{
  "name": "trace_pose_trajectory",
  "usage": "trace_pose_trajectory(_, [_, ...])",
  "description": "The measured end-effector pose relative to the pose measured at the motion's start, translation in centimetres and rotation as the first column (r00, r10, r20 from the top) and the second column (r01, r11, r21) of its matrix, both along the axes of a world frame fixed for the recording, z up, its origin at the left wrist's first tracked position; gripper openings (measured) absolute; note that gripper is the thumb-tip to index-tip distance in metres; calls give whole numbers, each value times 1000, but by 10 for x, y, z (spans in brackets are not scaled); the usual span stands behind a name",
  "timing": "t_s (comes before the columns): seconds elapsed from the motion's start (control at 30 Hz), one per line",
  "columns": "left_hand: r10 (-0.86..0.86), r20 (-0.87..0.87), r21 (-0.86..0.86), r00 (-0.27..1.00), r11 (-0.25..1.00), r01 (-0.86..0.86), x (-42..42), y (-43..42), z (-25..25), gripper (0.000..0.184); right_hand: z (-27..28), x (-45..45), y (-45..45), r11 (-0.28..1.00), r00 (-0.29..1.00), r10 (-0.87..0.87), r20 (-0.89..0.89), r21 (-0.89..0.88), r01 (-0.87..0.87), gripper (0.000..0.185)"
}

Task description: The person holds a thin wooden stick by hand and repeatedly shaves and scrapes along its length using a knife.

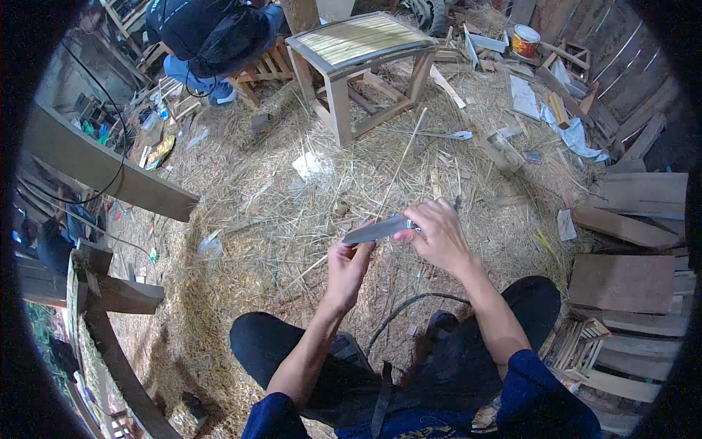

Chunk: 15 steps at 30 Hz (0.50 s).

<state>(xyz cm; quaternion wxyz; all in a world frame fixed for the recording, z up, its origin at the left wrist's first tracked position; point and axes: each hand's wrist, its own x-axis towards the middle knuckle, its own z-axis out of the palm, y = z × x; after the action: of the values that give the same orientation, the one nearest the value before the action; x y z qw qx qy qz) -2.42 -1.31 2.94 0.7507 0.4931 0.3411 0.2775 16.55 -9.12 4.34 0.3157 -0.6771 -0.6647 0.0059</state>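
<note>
My right hand (440, 235) is closed around the handle of a knife (373, 231), its broad blade pointing left. Between the fingers of my left hand (346, 272) is a long thin bamboo strip (401, 167). The strip slants away from me toward the stool, and its near end shows at lower left of the hand. The blade lies across the strip right by my left fingertips; whether its edge touches the strip I cannot tell. Much of the knife's handle is hidden by my right hand.
A wooden stool (365, 44) with a slatted top stands ahead. Another person (212, 33) is bent over at upper left. Straw and shavings (241, 241) cover the floor. Boards (621, 282) are stacked at right, a paint bucket (524, 42) stands behind, and a timber beam (110, 164) juts in from the left.
</note>
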Motion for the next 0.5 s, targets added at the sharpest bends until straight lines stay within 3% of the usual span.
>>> trace_pose_trajectory(0.43, [-45, 30, 2, 999, 999, 45, 0, 4, -4, 34, 2, 4, 2, 999, 999, -26, 27, 41, 25, 35])
trace_pose_trajectory(0.5, [-44, -3, 28, 999, 999, 44, -1, 4, -2, 33, -5, 12, 2, 984, 984, -173, 49, 43, 171, 34])
